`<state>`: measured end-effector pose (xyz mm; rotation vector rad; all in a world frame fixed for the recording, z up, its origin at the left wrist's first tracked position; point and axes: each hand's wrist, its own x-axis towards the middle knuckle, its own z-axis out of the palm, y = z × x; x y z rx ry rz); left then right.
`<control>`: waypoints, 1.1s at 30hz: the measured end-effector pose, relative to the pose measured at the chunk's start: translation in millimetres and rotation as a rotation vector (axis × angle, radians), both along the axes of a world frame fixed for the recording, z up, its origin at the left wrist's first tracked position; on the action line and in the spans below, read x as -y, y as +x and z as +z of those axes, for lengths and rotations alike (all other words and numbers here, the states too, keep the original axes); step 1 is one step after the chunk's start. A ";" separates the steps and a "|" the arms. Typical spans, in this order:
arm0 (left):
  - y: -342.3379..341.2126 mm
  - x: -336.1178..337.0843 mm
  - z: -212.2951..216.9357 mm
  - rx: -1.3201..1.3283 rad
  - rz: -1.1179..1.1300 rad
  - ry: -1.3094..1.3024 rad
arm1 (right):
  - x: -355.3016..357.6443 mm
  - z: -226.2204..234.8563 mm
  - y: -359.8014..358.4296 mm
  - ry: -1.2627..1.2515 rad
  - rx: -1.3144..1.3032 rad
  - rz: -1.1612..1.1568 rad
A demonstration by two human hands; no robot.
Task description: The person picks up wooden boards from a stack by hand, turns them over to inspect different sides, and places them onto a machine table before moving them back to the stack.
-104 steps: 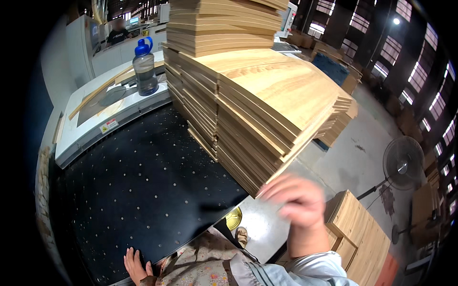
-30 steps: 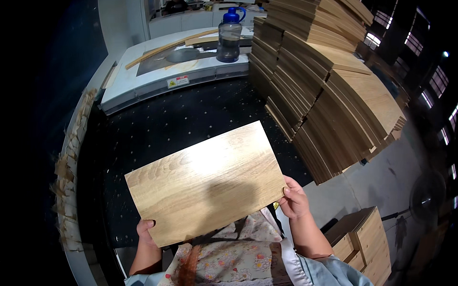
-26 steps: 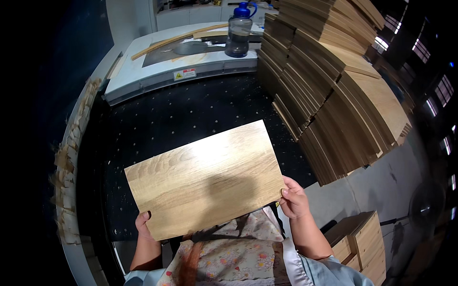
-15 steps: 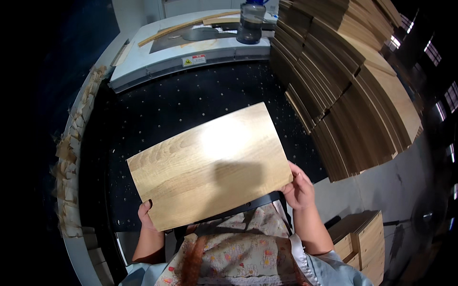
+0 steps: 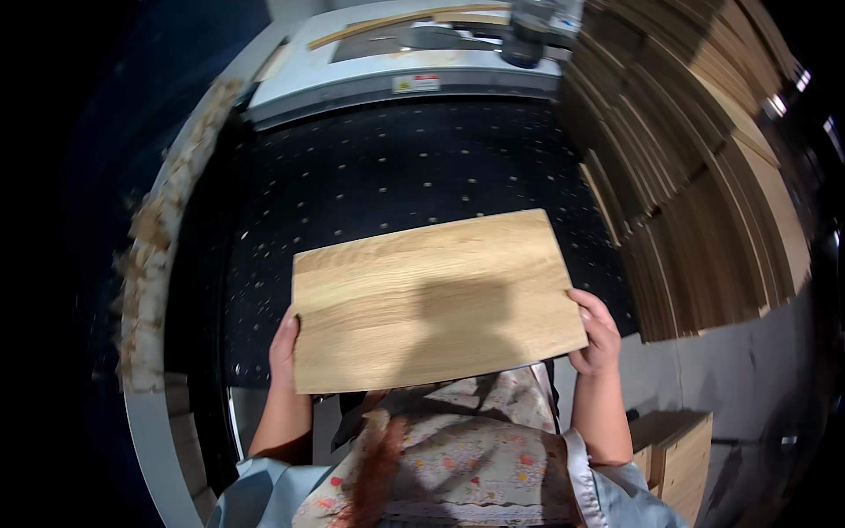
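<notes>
A rectangular wooden board (image 5: 370,299) with light grain lies across both my hands, close in front of my flowered apron. My left hand (image 5: 283,352) grips its left edge near the lower corner, and the fingers underneath are hidden. On the opposite side my right hand (image 5: 598,334) is closed on the right edge, with fingertips on the upper face. The board tilts slightly, its right end farther out than its left. A dark shadow falls over its lower middle.
Beneath the board spreads a black table (image 5: 352,167) dotted with pale spots. Tall stacks of boards (image 5: 695,220) line its right side. A white machine ledge (image 5: 308,75) at the back holds wooden strips and a dark jug (image 5: 525,40). At lower right stands a wooden box (image 5: 682,458).
The board has turned clockwise toward level, and the bright glare on it is gone. My left hand has slid up along its edge. The whole view has shifted.
</notes>
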<state>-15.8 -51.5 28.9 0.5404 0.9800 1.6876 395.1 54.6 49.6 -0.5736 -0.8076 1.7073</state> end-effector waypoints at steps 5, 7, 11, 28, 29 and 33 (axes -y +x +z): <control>13.1 -4.2 14.6 -0.190 0.010 0.024 | 7.9 -14.2 3.4 -0.045 0.065 -0.132; 20.0 -10.0 17.4 -0.230 0.039 0.092 | 6.8 -17.8 6.0 -0.051 0.064 -0.129; 24.2 -8.9 27.6 -0.097 0.078 0.081 | 2.7 -20.2 10.2 -0.025 0.055 -0.129; 26.8 -12.9 44.1 -0.078 -0.027 -0.201 | -4.0 -19.4 33.9 0.084 0.000 -0.133; 27.9 -14.1 47.5 -0.045 -0.018 -0.215 | -7.0 -14.2 34.1 0.091 -0.015 -0.133; 18.7 -22.9 51.8 0.111 -0.210 -0.112 | -22.0 22.2 21.4 0.156 -0.028 -0.075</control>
